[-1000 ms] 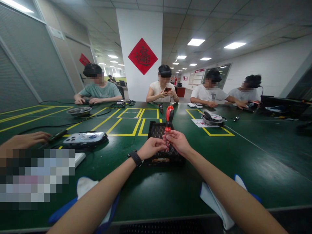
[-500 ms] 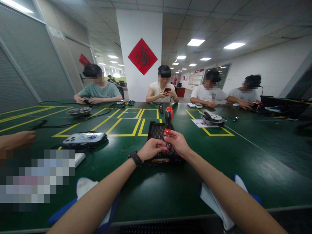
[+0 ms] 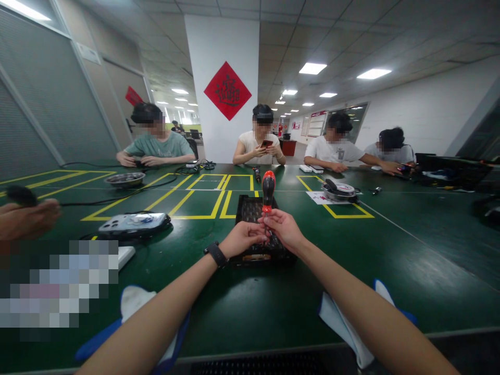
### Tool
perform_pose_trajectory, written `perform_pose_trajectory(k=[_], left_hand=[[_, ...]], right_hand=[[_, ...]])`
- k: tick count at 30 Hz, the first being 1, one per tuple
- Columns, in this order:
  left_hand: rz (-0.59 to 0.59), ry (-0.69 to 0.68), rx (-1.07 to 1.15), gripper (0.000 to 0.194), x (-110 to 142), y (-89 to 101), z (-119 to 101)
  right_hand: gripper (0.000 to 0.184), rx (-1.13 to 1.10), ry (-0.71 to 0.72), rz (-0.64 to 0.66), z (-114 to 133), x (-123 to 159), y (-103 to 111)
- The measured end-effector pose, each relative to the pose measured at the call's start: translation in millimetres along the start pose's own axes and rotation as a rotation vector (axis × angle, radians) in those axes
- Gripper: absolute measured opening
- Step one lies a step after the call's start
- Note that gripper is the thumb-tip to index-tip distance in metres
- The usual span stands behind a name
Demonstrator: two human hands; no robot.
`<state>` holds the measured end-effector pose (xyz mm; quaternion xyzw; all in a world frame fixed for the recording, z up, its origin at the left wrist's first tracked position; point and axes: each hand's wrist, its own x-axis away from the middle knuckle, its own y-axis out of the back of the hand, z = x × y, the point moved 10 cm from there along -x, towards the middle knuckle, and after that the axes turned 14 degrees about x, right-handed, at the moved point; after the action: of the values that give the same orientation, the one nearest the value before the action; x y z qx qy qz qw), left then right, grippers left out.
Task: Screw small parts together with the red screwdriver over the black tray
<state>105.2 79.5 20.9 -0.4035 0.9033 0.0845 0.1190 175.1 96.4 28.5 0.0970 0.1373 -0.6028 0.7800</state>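
A screwdriver point(image 3: 269, 188) with a red-and-black handle stands nearly upright in front of me, handle end up. My right hand point(image 3: 282, 225) pinches it just below the handle at the shaft. The fingertips of my left hand point(image 3: 244, 238) close around the lower shaft, and the tip is hidden behind them. Beneath both hands lies an open black plastic case point(image 3: 245, 205) with a ridged, compartmented inside, partly covered by my hands.
White-and-blue gloves point(image 3: 346, 323) lie under my forearms. Left are a pale-blue phone-like object point(image 3: 135, 223), a metal bowl point(image 3: 125, 179), and a co-worker's hand point(image 3: 29, 221) holding something dark. A round metal container point(image 3: 340, 191) sits right. Several people sit across the table.
My hands and the screwdriver stay nearly still over the case. At the left edge, the co-worker's hand with the dark object has shifted and turned.
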Motion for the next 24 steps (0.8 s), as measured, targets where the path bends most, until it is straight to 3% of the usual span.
perform_pose_trajectory(k=[12,20,24], left_hand=[[-0.081,-0.006,-0.150,0.027,-1,9.4,5],[-0.024,-0.041,-0.160,0.025,1,1.2,-7],[0.012,-0.036,-0.176,0.025,0,-1.0,-7]], right_hand=[[0.028,-0.001,0.018,-0.066,-1,-1,4],[0.031,-0.077,-0.046,0.084,0,-1,-7],[0.027,-0.094,-0.050,0.096,-2,-1,-6]])
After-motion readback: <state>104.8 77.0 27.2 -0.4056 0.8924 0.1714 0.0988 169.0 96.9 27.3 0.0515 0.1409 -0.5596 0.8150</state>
